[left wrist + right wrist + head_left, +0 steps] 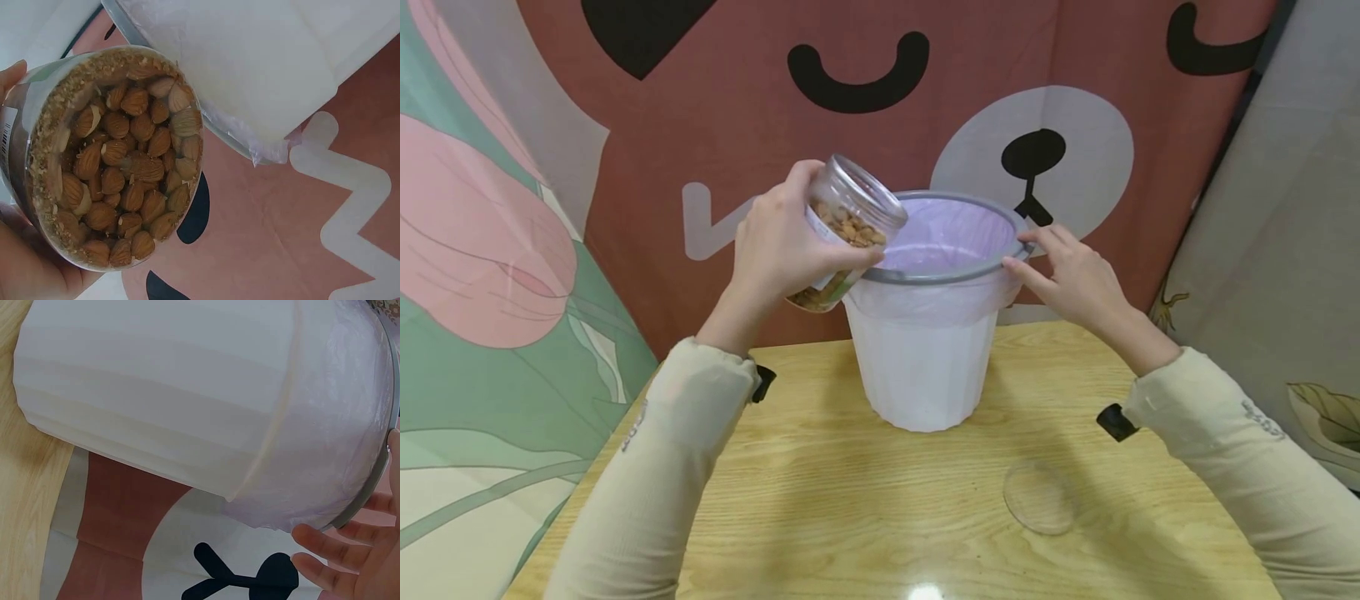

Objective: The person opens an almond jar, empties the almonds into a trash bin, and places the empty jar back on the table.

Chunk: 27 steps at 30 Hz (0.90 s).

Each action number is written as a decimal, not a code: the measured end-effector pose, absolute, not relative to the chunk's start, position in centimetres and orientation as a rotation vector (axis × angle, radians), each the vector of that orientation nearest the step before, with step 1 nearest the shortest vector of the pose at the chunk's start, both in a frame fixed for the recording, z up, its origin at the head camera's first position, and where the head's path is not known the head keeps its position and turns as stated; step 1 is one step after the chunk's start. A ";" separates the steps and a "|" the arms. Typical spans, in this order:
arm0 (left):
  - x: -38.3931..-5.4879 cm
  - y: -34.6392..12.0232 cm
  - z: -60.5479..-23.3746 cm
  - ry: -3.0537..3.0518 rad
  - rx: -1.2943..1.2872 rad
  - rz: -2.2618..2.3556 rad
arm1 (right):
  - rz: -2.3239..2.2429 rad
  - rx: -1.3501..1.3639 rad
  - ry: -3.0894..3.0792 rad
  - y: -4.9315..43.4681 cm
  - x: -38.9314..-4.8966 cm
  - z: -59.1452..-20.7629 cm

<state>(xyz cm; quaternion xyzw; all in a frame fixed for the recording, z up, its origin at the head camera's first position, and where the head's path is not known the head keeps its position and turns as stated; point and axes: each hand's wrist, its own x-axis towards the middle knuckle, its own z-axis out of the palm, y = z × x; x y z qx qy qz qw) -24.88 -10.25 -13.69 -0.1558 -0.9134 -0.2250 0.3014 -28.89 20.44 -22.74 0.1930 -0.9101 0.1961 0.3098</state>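
Near the tabletop's point(820, 508) far edge, the left hand point(782, 242) grips a jar point(856, 218), the relaxed right hand point(1075, 273) touching a bin point(925, 342).

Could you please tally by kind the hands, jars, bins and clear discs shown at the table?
Hands: 2 (left hand, right hand)
Jars: 1 (clear jar of almonds)
Bins: 1 (white bin)
Clear discs: 1 (round clear disc)
Total: 5

Clear open jar point(847, 217) w/ almonds point(128, 162), tilted nr L rim point(917, 278) of upright white bin point(922, 367) w/ lilac liner point(955, 229)
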 end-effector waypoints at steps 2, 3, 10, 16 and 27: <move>-25.0 -10.2 -13.5 -2.446 -0.410 -0.574 | 0.519 0.509 -2.403 20.4 -28.9 -22.7; -25.1 -10.2 -13.4 -2.456 -0.408 -0.563 | 0.520 0.509 -2.402 20.4 -28.9 -22.7; -25.5 -10.0 -13.0 -2.479 -0.404 -0.413 | 0.527 0.512 -2.404 20.4 -28.9 -22.7; -26.0 -9.8 -12.7 -2.529 -0.377 -0.360 | 0.530 0.519 -2.403 20.4 -28.7 -22.6; -27.1 -10.0 -12.5 -2.587 -0.389 -0.294 | 0.528 0.518 -2.396 20.4 -28.9 -22.8</move>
